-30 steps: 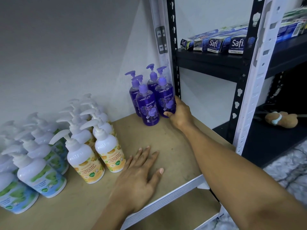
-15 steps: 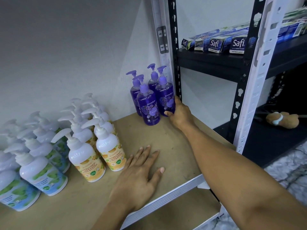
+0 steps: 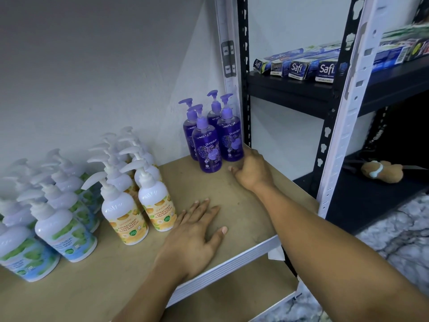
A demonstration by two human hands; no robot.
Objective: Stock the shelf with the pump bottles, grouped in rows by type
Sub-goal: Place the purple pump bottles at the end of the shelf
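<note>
The left hand (image 3: 195, 231) is lying flat on the shelf board (image 3: 246, 205) near its front edge, fingers straight and spread, holding nothing. At about 1 o'clock from it, the right hand (image 3: 253, 169) is resting on the board at the foot of the purple pump bottles (image 3: 206, 145), four of them standing upright in two short rows in the far right corner by the wall. Its fingers are curling loosely beside the lower right side of the front right purple bottle (image 3: 231, 138), while the thumb is pointing toward 9 o'clock along the board, clear of the bottle, so nothing is being gripped; whether the fingertips are touching the plastic cannot be told. At 10 o'clock from the left hand, just beside it, the white bottles with orange labels (image 3: 126, 219) are standing in rows running toward the wall. Farther toward 9 o'clock, the white bottles with green labels (image 3: 65, 235) are standing in rows, well apart from the purple group. At 2 o'clock in the view, Safi toothpaste boxes (image 3: 299, 69) are lying on a black shelf (image 3: 290, 91), and at 3 o'clock a brown soft toy (image 3: 383, 171) is lying on a lower black shelf (image 3: 348, 196).
</note>
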